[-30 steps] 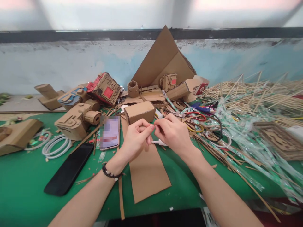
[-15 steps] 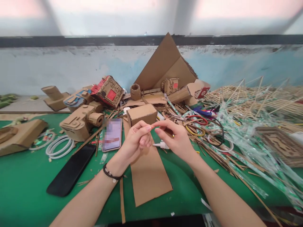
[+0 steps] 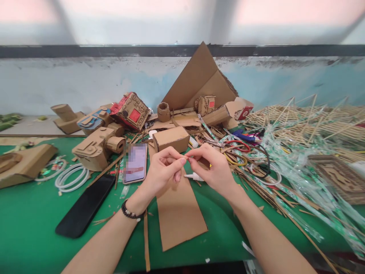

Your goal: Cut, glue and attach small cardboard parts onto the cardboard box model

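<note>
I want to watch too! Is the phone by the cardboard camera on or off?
On: the phone shows a bright, coloured picture, partly blurred out, while the long black thing nearby is plain dark.

Beyond both hands, the cardboard box (image 3: 171, 139) blocks the way; nearer the body, the green table (image 3: 222, 243) lies mostly open

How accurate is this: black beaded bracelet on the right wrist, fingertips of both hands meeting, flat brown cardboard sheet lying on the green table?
Wrong wrist. The head view shows the black beaded bracelet on the left wrist. Rest holds: left hand and right hand meet at the fingertips, flat brown cardboard sheet lies on the green table.
</note>
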{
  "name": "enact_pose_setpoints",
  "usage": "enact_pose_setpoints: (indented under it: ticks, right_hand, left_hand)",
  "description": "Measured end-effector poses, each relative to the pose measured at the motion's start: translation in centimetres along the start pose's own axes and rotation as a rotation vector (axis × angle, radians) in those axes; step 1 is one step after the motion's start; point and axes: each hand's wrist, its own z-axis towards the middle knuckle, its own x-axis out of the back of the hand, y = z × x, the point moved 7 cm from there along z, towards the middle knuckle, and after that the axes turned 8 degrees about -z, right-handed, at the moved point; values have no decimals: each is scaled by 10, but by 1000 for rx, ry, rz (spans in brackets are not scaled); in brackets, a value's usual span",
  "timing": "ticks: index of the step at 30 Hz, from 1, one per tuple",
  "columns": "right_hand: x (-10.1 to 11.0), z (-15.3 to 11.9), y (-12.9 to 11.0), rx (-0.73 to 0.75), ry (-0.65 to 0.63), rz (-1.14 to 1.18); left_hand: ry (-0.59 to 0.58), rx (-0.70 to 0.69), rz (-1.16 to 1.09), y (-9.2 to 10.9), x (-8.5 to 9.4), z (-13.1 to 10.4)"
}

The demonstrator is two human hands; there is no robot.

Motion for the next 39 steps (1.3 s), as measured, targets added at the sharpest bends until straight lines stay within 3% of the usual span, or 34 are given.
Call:
enact_pose_setpoints:
  ticks: [4,9,13,19,22,25,27,30,34,39]
  right_hand:
    - [2,0,-7,149,22,-133]
    - [-7,-7,-9,306,-67,-420]
    - [-16,-11,-7,353,-100,-590]
    - [-22,-10,1,317,17,-664]
    - [-9,-5,18,206,94,-649]
    - [16,-1,47,-17,227,-578]
    - [24,-1,67,-177,226,-473]
    - [12,-4,87,-392,83,-165]
    - [-16,-12,91,-601,-82,283]
    - [-32,-14,88,-698,-135,581]
  left_hand:
    - [-22,-23,151,7,-1,-3]
    - [6,-5,284,9,-2,-5]
    - [1,50,368,3,-1,-2]
    - [-26,160,290,-9,-1,3]
    - [-12,160,226,-7,0,4]
    - [49,127,170,-2,4,5]
    - [72,108,164,0,6,5]
    - [100,45,245,1,10,6]
    - [141,35,350,-6,15,3]
    - [71,-42,450,-12,9,1]
